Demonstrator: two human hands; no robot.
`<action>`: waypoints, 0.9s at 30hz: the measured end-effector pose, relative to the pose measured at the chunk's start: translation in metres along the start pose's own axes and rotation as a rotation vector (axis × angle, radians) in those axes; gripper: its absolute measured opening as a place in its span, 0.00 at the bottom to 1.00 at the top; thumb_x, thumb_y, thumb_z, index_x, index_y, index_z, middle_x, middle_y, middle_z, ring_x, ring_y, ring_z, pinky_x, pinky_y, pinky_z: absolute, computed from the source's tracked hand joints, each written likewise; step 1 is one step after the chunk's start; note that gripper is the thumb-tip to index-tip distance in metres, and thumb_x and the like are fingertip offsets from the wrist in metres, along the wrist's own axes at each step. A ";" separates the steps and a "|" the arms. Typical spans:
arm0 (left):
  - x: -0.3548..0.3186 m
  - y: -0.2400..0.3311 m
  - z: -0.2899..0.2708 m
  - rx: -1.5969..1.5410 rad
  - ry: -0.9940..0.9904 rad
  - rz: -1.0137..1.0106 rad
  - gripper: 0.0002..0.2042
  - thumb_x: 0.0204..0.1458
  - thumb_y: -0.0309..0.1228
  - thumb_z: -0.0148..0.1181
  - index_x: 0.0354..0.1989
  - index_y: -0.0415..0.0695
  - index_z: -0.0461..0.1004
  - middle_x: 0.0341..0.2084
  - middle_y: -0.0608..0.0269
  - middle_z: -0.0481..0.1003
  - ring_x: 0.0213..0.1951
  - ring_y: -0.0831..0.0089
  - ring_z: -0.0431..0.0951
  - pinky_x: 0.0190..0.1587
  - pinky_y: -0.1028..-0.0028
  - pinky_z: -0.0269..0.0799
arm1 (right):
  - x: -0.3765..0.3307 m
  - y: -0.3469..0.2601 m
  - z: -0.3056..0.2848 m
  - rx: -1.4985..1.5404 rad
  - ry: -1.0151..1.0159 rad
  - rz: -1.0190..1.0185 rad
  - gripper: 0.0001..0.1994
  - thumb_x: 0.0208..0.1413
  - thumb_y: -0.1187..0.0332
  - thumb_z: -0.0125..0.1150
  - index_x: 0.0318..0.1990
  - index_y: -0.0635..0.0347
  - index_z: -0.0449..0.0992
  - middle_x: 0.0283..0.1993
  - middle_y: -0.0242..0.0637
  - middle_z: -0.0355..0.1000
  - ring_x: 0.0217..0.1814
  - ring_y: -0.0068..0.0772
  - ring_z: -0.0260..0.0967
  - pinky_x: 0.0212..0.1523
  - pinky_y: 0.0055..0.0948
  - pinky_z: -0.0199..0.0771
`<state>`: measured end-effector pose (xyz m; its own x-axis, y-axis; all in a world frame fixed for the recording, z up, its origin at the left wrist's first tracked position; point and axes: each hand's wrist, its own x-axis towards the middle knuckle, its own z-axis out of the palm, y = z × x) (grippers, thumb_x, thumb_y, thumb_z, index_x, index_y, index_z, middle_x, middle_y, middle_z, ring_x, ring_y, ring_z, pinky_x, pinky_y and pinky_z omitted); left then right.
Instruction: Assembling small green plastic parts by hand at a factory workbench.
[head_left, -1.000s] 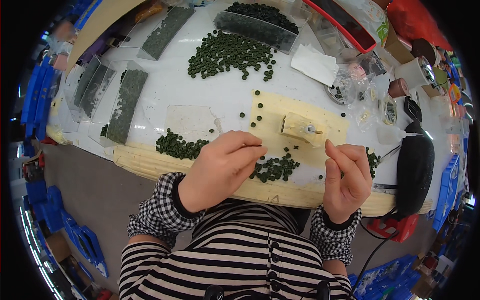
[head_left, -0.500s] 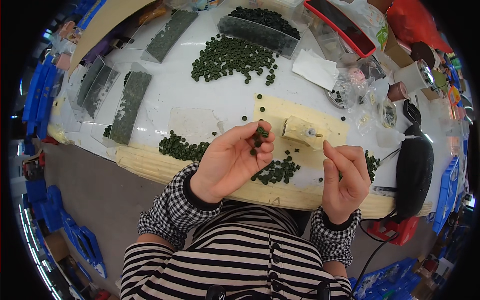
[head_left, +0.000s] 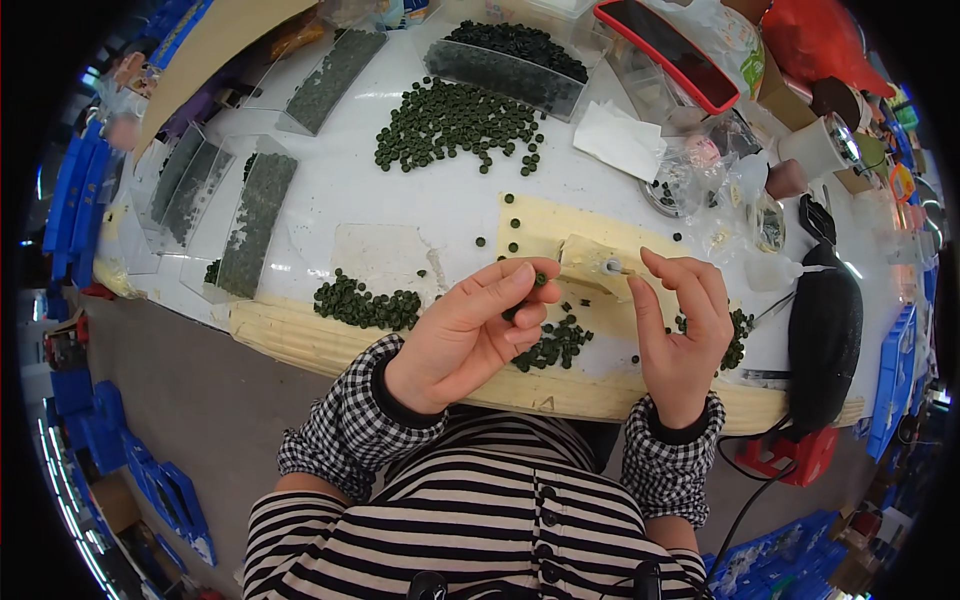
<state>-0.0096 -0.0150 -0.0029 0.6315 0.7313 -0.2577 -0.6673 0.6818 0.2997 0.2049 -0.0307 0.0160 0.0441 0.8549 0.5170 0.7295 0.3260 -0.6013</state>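
Small round dark green pieces [head_left: 541,279] sit in my left hand [head_left: 465,335], pinched at the thumb and tucked in the curled fingers. That hand hovers just left of a pale yellow block [head_left: 585,258] with a small metal pin [head_left: 612,266]. On the block's right side is my right hand [head_left: 688,325], thumb and forefinger apart beside the pin. No piece shows between those fingertips. Below the block lies a loose heap of green pieces [head_left: 556,343]. Part of another pile [head_left: 742,338] shows behind my right hand.
A wide spread of green pieces [head_left: 450,125] lies beyond, before a filled clear bin [head_left: 510,75]. More clear bins [head_left: 257,225] stand left, near another heap [head_left: 365,303]. A white tissue [head_left: 618,138], a red-cased phone [head_left: 670,52] and a black padded object [head_left: 826,335] are at right.
My left thumb has closed over the pieces, and the hand has turned slightly. My right thumb and forefinger have spread from a near pinch, and the hand has shifted a little toward the block.
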 end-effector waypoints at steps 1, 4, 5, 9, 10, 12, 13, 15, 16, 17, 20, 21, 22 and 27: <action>0.000 0.000 0.001 0.006 0.006 -0.004 0.14 0.64 0.32 0.50 0.52 0.36 0.70 0.37 0.64 0.74 0.30 0.83 0.65 0.32 0.84 0.65 | 0.000 0.000 0.001 0.002 -0.010 -0.002 0.11 0.46 0.77 0.68 0.39 0.62 0.80 0.34 0.38 0.71 0.35 0.34 0.67 0.35 0.28 0.67; 0.000 -0.001 0.004 0.023 0.018 -0.012 0.13 0.64 0.31 0.49 0.52 0.37 0.69 0.36 0.64 0.74 0.28 0.83 0.63 0.30 0.84 0.61 | 0.000 0.003 0.002 0.006 -0.021 -0.006 0.11 0.45 0.77 0.69 0.39 0.62 0.80 0.34 0.37 0.71 0.35 0.34 0.67 0.36 0.29 0.67; -0.001 -0.001 0.004 0.028 0.018 -0.014 0.13 0.64 0.31 0.49 0.52 0.38 0.69 0.36 0.64 0.74 0.28 0.83 0.62 0.30 0.84 0.61 | 0.001 0.003 0.003 0.006 -0.009 -0.016 0.11 0.45 0.77 0.69 0.39 0.62 0.80 0.34 0.36 0.71 0.35 0.34 0.67 0.35 0.28 0.67; 0.001 -0.005 -0.002 0.007 -0.012 -0.005 0.14 0.64 0.31 0.50 0.54 0.38 0.70 0.36 0.65 0.75 0.26 0.85 0.61 0.29 0.85 0.61 | 0.005 -0.002 0.005 0.010 0.001 -0.030 0.11 0.45 0.78 0.68 0.38 0.61 0.80 0.34 0.35 0.71 0.36 0.33 0.67 0.35 0.28 0.67; 0.001 -0.005 -0.002 0.008 -0.010 0.002 0.14 0.64 0.31 0.50 0.54 0.38 0.70 0.36 0.65 0.75 0.26 0.85 0.61 0.29 0.85 0.61 | 0.007 -0.003 0.005 0.013 -0.006 -0.028 0.11 0.45 0.78 0.68 0.38 0.61 0.80 0.34 0.35 0.70 0.36 0.32 0.67 0.34 0.28 0.66; 0.000 -0.006 -0.002 0.010 -0.008 0.017 0.14 0.64 0.31 0.51 0.53 0.38 0.70 0.35 0.65 0.75 0.25 0.86 0.61 0.29 0.85 0.61 | 0.007 -0.002 0.007 0.006 -0.031 -0.041 0.11 0.45 0.78 0.68 0.38 0.61 0.80 0.34 0.35 0.70 0.36 0.32 0.66 0.35 0.28 0.67; 0.000 -0.006 0.000 0.017 0.004 0.016 0.13 0.64 0.31 0.50 0.52 0.37 0.71 0.35 0.65 0.75 0.25 0.86 0.61 0.29 0.85 0.61 | 0.007 -0.001 0.007 0.003 -0.044 -0.048 0.11 0.45 0.78 0.68 0.38 0.61 0.80 0.34 0.35 0.70 0.36 0.32 0.66 0.35 0.28 0.67; 0.000 -0.005 0.005 0.033 0.031 0.015 0.13 0.64 0.31 0.50 0.51 0.37 0.71 0.34 0.65 0.75 0.25 0.86 0.60 0.29 0.85 0.60 | 0.006 0.000 0.007 -0.003 -0.034 -0.050 0.11 0.44 0.78 0.69 0.38 0.61 0.81 0.34 0.35 0.70 0.36 0.32 0.67 0.34 0.28 0.67; 0.000 -0.005 0.007 0.053 0.052 0.012 0.13 0.64 0.32 0.50 0.50 0.37 0.72 0.33 0.65 0.75 0.25 0.86 0.60 0.29 0.85 0.60 | 0.006 0.000 0.007 -0.004 -0.030 -0.050 0.11 0.44 0.78 0.69 0.38 0.61 0.81 0.34 0.35 0.70 0.36 0.32 0.67 0.34 0.28 0.67; 0.000 -0.005 0.009 0.073 0.073 0.009 0.13 0.64 0.32 0.49 0.50 0.37 0.72 0.33 0.66 0.74 0.24 0.86 0.60 0.28 0.85 0.60 | 0.006 -0.001 0.006 -0.003 0.007 -0.059 0.11 0.44 0.78 0.69 0.37 0.61 0.81 0.34 0.35 0.71 0.36 0.32 0.67 0.34 0.27 0.67; -0.001 -0.005 0.003 0.095 0.025 -0.017 0.14 0.65 0.34 0.47 0.50 0.37 0.71 0.30 0.68 0.71 0.24 0.85 0.58 0.29 0.84 0.58 | 0.006 -0.012 -0.004 0.026 0.109 -0.081 0.10 0.44 0.79 0.69 0.36 0.62 0.81 0.34 0.35 0.71 0.35 0.31 0.67 0.34 0.26 0.67; -0.002 -0.005 0.000 0.095 -0.010 -0.033 0.14 0.66 0.35 0.46 0.50 0.37 0.71 0.28 0.69 0.69 0.24 0.84 0.58 0.29 0.84 0.57 | 0.005 -0.017 -0.009 0.047 0.141 -0.079 0.10 0.44 0.79 0.69 0.36 0.62 0.81 0.34 0.35 0.71 0.35 0.31 0.67 0.34 0.26 0.67; -0.003 -0.004 0.000 0.131 -0.037 -0.037 0.15 0.66 0.35 0.46 0.50 0.37 0.71 0.27 0.70 0.68 0.24 0.84 0.57 0.29 0.84 0.57 | 0.005 -0.022 -0.013 0.068 0.173 -0.076 0.10 0.44 0.79 0.69 0.36 0.62 0.81 0.33 0.36 0.71 0.35 0.31 0.68 0.34 0.26 0.67; -0.004 -0.008 0.003 0.384 -0.095 -0.037 0.17 0.65 0.39 0.47 0.45 0.36 0.75 0.19 0.75 0.65 0.22 0.87 0.58 0.26 0.85 0.54 | 0.001 -0.029 -0.012 0.425 0.027 -0.010 0.05 0.53 0.76 0.63 0.36 0.65 0.77 0.35 0.39 0.73 0.36 0.32 0.69 0.38 0.27 0.69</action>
<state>-0.0055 -0.0234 -0.0016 0.6984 0.6890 -0.1938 -0.4582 0.6384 0.6184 0.1923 -0.0439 0.0416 0.0605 0.8421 0.5360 0.3839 0.4760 -0.7912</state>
